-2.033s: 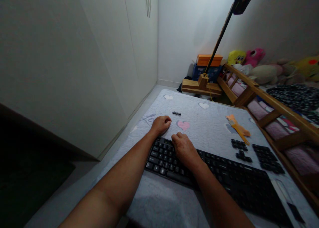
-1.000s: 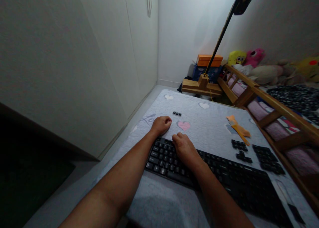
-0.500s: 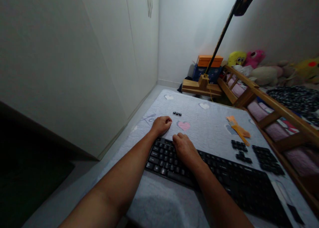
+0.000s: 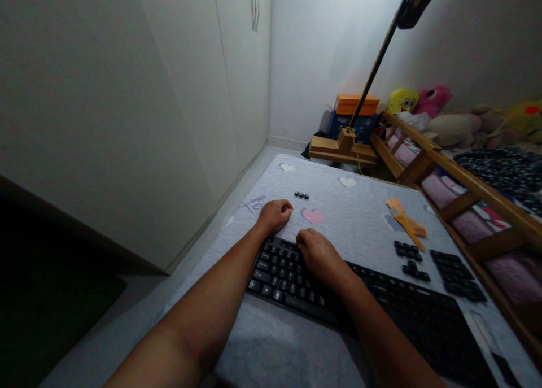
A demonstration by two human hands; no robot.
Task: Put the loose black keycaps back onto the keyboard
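"Resting on the quilted cover, is it, that left hand?"

"On it or just above, past the far left corner of the keyboard. Its fingers curl in towards the thumb, and I can't tell whether anything is pinched there."

"And the right hand?"

"Over the keyboard's far edge, fingers bent down and close together. They hide whatever lies under them, so I can't tell if it grips anything."

"How does the keyboard lie?"

"Lengthwise from the middle of the cover to the near right, with the right forearm crossing above it. The keys at its left end catch the light; the right end is too dark to read."

"Any loose bits?"

"Three small black pieces in a row, farther off than the left hand and beyond the pink heart print. On the right there's a cluster of keycaps, a smaller cluster just nearer, and the biggest cluster towards the wooden rail."

"And that orange cloth?"

"Just beyond them, with a brush-like tool across it."
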